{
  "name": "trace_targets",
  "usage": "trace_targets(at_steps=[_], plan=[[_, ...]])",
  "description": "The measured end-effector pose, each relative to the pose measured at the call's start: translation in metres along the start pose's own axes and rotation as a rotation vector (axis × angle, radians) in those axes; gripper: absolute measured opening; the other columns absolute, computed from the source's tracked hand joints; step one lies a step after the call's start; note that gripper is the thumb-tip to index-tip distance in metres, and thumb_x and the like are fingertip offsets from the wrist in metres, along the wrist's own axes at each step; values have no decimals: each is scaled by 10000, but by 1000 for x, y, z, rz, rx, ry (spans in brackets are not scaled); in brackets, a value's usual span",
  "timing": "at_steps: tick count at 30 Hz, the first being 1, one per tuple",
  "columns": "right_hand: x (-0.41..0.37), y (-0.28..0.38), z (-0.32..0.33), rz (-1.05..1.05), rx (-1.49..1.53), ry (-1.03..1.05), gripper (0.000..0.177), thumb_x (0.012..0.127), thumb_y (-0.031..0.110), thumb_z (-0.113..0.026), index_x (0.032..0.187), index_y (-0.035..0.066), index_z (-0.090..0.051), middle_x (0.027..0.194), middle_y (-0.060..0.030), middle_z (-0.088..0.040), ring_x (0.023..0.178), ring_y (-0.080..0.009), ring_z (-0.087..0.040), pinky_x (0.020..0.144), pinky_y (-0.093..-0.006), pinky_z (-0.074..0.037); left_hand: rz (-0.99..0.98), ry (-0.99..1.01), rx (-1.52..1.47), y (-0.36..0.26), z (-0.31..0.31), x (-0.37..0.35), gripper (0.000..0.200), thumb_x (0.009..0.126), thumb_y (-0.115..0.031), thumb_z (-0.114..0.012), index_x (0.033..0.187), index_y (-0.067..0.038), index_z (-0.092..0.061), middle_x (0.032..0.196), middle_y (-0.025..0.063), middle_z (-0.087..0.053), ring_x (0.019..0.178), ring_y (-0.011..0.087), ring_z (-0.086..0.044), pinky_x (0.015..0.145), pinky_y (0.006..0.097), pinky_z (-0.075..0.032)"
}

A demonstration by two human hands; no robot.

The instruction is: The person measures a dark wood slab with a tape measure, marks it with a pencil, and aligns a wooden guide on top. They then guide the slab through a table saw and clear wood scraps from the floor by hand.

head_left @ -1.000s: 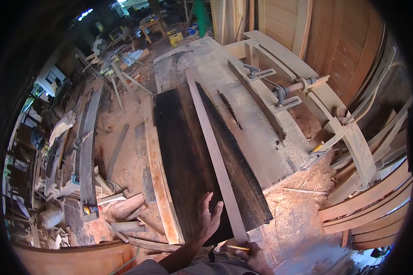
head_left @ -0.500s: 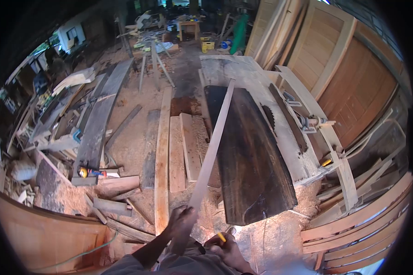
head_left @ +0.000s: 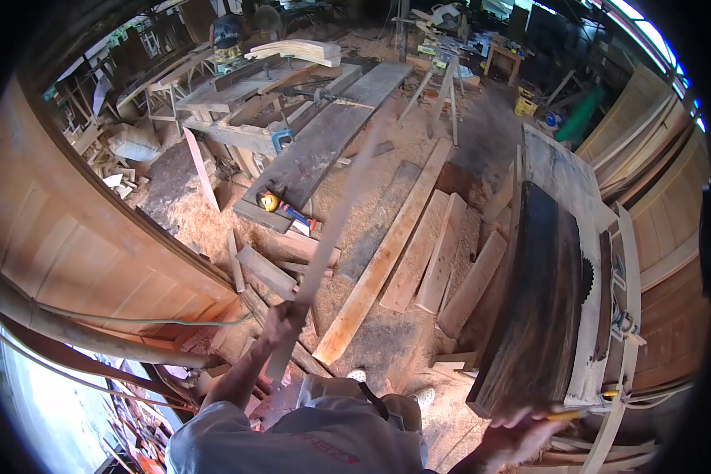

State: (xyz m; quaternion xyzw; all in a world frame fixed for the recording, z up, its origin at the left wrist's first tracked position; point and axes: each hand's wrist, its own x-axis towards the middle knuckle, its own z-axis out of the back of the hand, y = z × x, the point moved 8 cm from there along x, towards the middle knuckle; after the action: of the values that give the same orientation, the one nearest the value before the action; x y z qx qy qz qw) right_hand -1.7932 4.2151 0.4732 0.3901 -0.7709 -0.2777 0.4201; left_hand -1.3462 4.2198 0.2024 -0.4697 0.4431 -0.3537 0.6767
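Observation:
My left hand (head_left: 280, 322) is wrapped round a long, thin wooden strip (head_left: 330, 237), gripping it near its lower end. The strip slants up and away over the sawdust floor, and its far end is blurred. Low on the right, my right hand (head_left: 521, 436) is closed on a slim yellow pencil (head_left: 564, 415), partly smeared by motion. Just beyond that hand is the near end of a wide, dark board (head_left: 533, 292), lying on a pale worktop (head_left: 586, 347).
Several planks (head_left: 395, 253) lie on the floor ahead. A low bench (head_left: 324, 142) to the left bears a yellow tape measure (head_left: 269, 201) and a blue clamp (head_left: 281, 140). A wooden door panel (head_left: 110, 213) stands at left. Someone in dark clothing (head_left: 227, 33) is at the back.
The view has turned left. My left hand has swung the wooden strip away from over the dark board, towards the bench. My right hand has moved out to the right with the pencil.

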Motion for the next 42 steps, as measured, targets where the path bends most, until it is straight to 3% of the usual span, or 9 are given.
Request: trace_targets(at_steps=[4,7,11,15,18,27,31,35,42], plan=[[15,75,-54,259,78,367,271,1017,297,-408,957,68,-539,646,-48,-536,501,-172,-490,452,-307,-412,178,19,-103,60,72,69,279,900,-260,-575,1051,-28,-605,840,37,-605,766,117,-569,588,267,-490],[4,114,-75,322,-19,571,297,1012,321,-387,1018,63,-535,710,-85,-564,599,-210,-548,547,-365,-472,-601,-149,-168,98,132,123,302,917,-287,-567,1130,-81,-625,884,-6,-586,814,173,-574,630,322,-499],[-4,138,-108,245,-307,697,367,1007,393,-327,946,84,-515,669,-81,-542,566,-210,-528,546,-375,-469,-113,-5,661,64,144,178,358,869,-240,-622,1049,69,-601,868,126,-681,776,194,-636,703,347,-502],[-16,136,-124,187,-498,663,366,979,362,-318,854,79,-513,639,-70,-530,540,-201,-503,526,-356,-438,-267,-158,1028,97,173,226,421,848,-329,-642,1031,49,-616,894,254,-672,874,387,-658,755,456,-517],[-25,132,-132,151,-611,620,374,958,339,-311,786,75,-511,617,-61,-522,520,-194,-485,511,-343,-415,248,-267,1020,112,181,230,593,869,-223,-558,1402,-41,-374,1297,218,-534,1216,358,-509,1035,439,-391],[-20,150,-143,354,-641,607,348,897,296,-337,672,79,-490,586,-33,-481,484,-159,-436,478,-311,-360,-132,-150,1014,203,232,303,532,836,-82,-415,1367,-78,-394,1340,176,-484,1286,291,-436,1021,455,-344],[-29,165,-137,788,-496,661,306,902,328,-380,771,73,-487,600,-44,-484,489,-166,-454,483,-329,-393,207,-578,1194,165,207,245,608,913,-420,-491,1386,-72,-331,1307,214,-453,1207,379,-469,958,608,-326],[-23,174,-116,751,-599,526,352,916,405,-393,914,63,-475,613,-46,-503,476,-157,-457,481,-312,-406,-80,-742,1376,119,154,193,643,939,-458,-470,1458,-128,-285,1406,184,-390,1202,355,-470,949,583,-323],[-8,184,-14,645,-751,89,544,941,539,-415,1164,44,-455,635,-50,-538,453,-142,-462,478,-283,-430,-252,-245,1246,191,-13,48,546,940,-414,-500,1373,-94,-408,1372,202,-420,1239,416,-422,986,597,-318]])
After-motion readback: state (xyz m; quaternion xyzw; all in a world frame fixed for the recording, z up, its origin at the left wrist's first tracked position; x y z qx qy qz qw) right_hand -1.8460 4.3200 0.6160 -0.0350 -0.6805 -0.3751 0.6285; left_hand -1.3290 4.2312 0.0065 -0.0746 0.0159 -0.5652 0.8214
